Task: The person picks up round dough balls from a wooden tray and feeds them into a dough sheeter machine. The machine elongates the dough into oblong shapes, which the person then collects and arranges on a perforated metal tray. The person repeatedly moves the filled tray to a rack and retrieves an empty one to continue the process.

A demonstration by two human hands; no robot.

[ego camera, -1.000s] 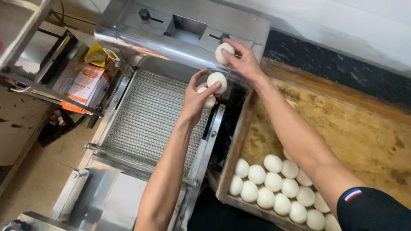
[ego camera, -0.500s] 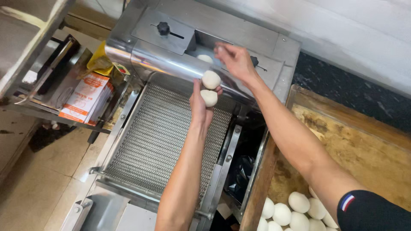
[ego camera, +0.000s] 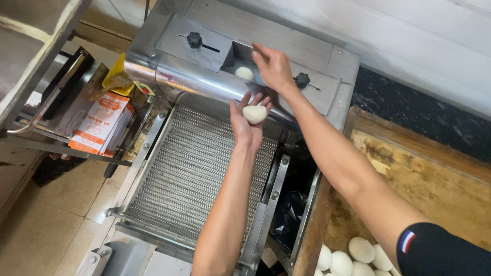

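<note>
My left hand (ego camera: 247, 121) is raised palm up over the wire mesh conveyor (ego camera: 192, 171) and cradles one pale dough ball (ego camera: 254, 113). Above the feed slot on top of the steel machine (ego camera: 204, 48) hovers my right hand (ego camera: 271, 65), fingers apart and holding nothing. A second dough ball (ego camera: 244, 73) lies inside that slot, just left of my right fingertips.
A wooden tray (ego camera: 434, 179) at the right holds several more dough balls (ego camera: 353, 255) near its front corner. Two black knobs (ego camera: 194, 39) sit on the machine top. An orange and white packet (ego camera: 99, 125) rests on a shelf at the left.
My right hand let a dough ball go into the machine's slot. My left hand went from two dough balls to one. The view moved closer to the machine.
</note>
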